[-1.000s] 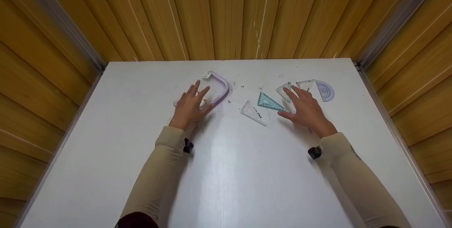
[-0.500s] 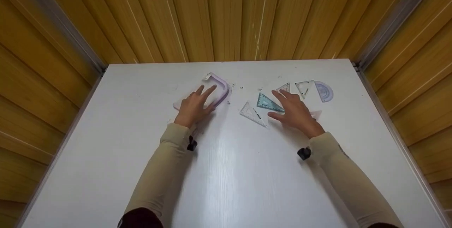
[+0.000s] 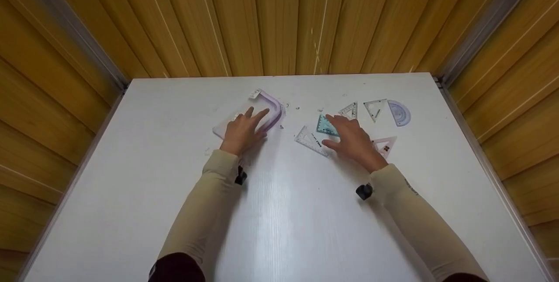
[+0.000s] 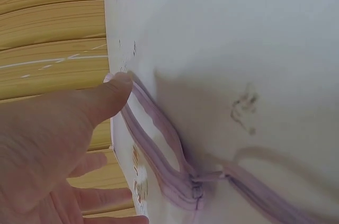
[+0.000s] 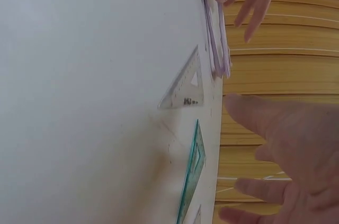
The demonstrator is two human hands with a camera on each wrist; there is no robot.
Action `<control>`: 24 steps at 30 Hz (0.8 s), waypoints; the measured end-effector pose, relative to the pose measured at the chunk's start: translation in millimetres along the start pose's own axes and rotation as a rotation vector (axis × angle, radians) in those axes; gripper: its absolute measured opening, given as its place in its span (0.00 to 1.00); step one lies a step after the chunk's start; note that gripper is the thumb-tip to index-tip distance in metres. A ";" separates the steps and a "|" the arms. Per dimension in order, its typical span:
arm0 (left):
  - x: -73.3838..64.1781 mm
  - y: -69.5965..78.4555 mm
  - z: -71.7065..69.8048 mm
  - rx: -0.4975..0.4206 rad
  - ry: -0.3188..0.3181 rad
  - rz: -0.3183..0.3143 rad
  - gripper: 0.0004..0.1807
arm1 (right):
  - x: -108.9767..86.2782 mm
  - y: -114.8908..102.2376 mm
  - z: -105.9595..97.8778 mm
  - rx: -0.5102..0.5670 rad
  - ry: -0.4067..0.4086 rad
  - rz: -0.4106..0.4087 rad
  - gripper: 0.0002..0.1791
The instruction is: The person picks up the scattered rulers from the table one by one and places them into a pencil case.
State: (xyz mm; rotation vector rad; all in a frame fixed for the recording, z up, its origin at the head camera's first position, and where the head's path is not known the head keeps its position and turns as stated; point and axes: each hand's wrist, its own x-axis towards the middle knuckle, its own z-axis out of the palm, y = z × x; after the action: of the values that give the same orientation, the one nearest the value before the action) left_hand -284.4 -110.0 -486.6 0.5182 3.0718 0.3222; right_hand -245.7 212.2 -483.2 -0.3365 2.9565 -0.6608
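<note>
My left hand (image 3: 241,132) is over a clear zip pouch (image 3: 238,109) with a purple zipper edge, at the left of the head view. In the left wrist view its thumb (image 4: 114,94) lies at the purple zipper (image 4: 164,173), with the other fingers loosely spread. My right hand (image 3: 351,140), fingers spread and holding nothing, is above a teal set square (image 3: 325,125), covering part of it. Left of that hand lies a clear set square (image 3: 310,141) with black print. A pinkish triangle (image 3: 384,146) shows partly behind the right hand.
Farther back on the white table (image 3: 279,229) lie a small clear triangle (image 3: 349,111), another clear triangle (image 3: 374,108) and a lilac protractor (image 3: 399,112). Small dark marks dot the tabletop. A wood-slat wall (image 3: 279,20) borders the table's far edge.
My right hand has moved left, from the small clear triangle to above the teal set square, uncovering the pinkish triangle. My left hand has shifted slightly right and down over the pouch.
</note>
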 end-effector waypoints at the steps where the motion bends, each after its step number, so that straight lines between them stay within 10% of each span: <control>1: 0.3 0.5 0.2 0.008 0.000 -0.003 0.38 | 0.5 -2.0 1.6 0.003 0.005 -0.002 0.45; 24: 5.7 9.6 7.7 0.133 0.072 0.010 0.23 | 6.6 -28.2 27.3 0.073 0.076 0.024 0.40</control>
State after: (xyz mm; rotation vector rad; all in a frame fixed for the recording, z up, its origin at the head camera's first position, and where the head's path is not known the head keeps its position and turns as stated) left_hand -286.4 -97.7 -492.0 0.5368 3.1777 0.1410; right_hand -242.8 174.7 -496.0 -0.2755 2.9927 -0.7932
